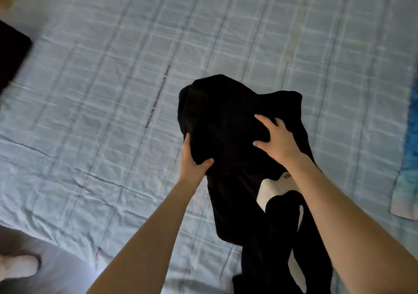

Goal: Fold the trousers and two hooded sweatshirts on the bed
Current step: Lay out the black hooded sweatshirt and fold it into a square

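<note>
A black garment with white panels and small lettering hangs bunched above the bed, its lower part trailing down toward the near edge. My left hand grips its left edge, thumb curled over the cloth and fingers behind it. My right hand lies on top of the bunched cloth with fingers spread and bent into the fabric. Whether this is a sweatshirt or the trousers is unclear. Another dark cloth item lies at the far left edge of the bed, mostly cut off.
The bed is covered by a pale blue checked sheet, wrinkled near the front. A blue patterned cloth lies at the right edge. Grey floor and a white shoe show at the lower left.
</note>
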The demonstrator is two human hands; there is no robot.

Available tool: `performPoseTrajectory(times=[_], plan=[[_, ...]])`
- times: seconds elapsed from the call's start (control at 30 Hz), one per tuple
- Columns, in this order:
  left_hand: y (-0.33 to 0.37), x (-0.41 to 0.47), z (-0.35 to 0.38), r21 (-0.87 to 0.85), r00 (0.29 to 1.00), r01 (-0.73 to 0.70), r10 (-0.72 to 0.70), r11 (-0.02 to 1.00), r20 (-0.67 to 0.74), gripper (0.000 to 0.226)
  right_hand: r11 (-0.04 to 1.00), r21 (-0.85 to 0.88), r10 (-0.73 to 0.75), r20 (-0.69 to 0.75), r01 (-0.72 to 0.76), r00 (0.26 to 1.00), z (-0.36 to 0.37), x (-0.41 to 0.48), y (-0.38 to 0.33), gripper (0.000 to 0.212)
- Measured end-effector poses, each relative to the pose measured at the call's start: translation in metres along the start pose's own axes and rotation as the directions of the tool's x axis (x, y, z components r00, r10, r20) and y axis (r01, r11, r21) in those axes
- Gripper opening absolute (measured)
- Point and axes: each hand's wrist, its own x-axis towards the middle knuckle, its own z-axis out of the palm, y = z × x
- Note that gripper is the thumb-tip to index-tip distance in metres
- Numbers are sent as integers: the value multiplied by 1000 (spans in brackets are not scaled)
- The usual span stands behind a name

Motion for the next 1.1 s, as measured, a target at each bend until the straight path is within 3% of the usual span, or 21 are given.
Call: performPoseTrajectory(times=[0.1, 0.3, 0.47, 0.63, 0.9, 1.1], plan=[[16, -7, -4, -108, 998, -22, 28, 994, 57, 87, 981, 171, -74, -97, 90, 993, -5, -13, 11, 53], [73, -51, -44, -62, 952, -208, 216, 976, 214, 78, 936, 228, -199, -285, 269, 937, -33, -98, -27, 48], [116, -86, -103, -92, 926, -251, 267, 964, 265, 79, 900, 358, -89, -407, 249, 909, -56, -172, -84, 46], [147, -89, -179, -146, 890, -309, 340, 940, 302, 81, 886, 402, -42, -432, 233, 901, -48, -209, -155, 47], [182, -34, -334, -102, 858, -355, 367, 929, 359, 83, 865, 442, 1, -474, 237, 880, -9, -192, -305, 46], [265, 54, -408, -88, 797, -505, 503, 859, 334, 85, 875, 382, -55, -534, 298, 844, -32, -116, -393, 46]])
